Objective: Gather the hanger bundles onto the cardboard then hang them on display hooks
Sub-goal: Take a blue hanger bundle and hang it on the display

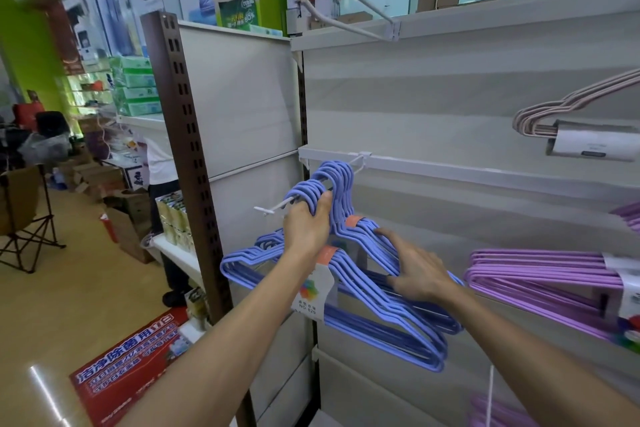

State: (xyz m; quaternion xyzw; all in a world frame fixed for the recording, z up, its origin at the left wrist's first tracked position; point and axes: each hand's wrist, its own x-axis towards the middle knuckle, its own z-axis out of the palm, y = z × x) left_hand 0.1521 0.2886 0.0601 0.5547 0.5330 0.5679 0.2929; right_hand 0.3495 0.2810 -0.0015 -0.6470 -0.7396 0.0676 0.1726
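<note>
Plainly, the head camera gave the only view. The left hand (306,224) gripped the curved hook necks of the near bundle of blue plastic-coated wire hangers (374,302), its fingers (323,201) curled round them right at the white wire display hook (277,207), whose tip stuck out just left of the knuckles. A second blue hanger bundle (337,177) hung farther back on the same hook, just beyond the fingertips. The right hand (414,274) lay flat and relaxed, fingers straight, pressing on the sloped shoulder of the blue hangers below and right of the left hand; it grasped nothing.

By my reading the bundle would be light yet stiff and springy, its coated wire a little slick, the hangers apt to fan apart or snag one another. The necks were the sound place to take hold, with the other hand steadying the shoulders beside the paper label band (313,284).

Right of the right hand, near it, a bundle of purple plastic-coated hangers (540,279) hung from the white shelf panel (450,97); up and well apart hung a bundle of beige hangers in a grey sleeve (585,139). Left of the left hand stood a brown slotted steel upright (188,149). The hook's upturned tip and the crowding rear bundle looked the likeliest obstacles
</note>
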